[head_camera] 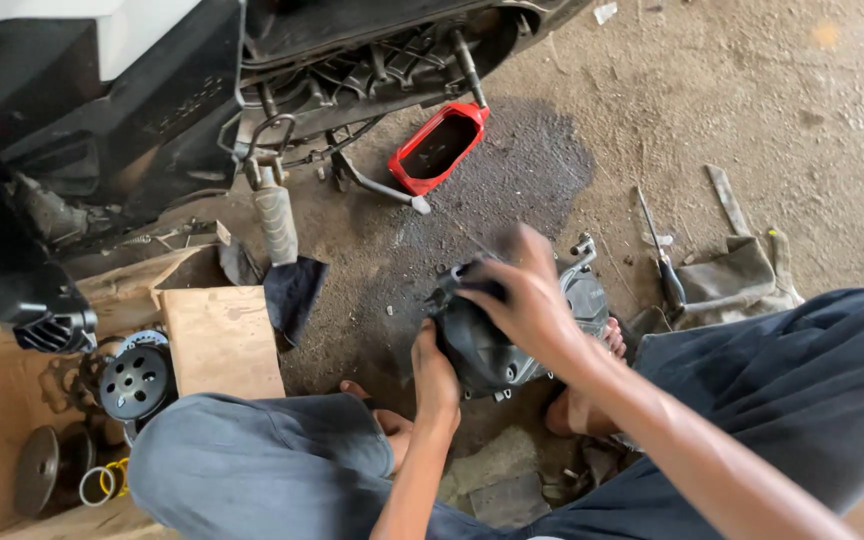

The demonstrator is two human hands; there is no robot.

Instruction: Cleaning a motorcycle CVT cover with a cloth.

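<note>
A dark, rounded engine cover (487,345) stood on the dirt floor (752,110) between the squatting person's bare feet, with a lighter metal casing (584,295) just behind it. The left hand (435,385) was wrapped around the cover's lower left edge, steadying it, while the right hand (527,300) lay over the top, fingers closed on a dark rag or pad (477,280) pressed against the cover; motion blur hid the details. Right of the cover lay a screwdriver (664,262) and a crumpled grey cloth (737,280). Beyond, a red oil pan (439,147) sat on a dark stain under the scooter's underside (352,70). At the left, a cardboard sheet (220,340) held a round pulley (134,380).
</note>
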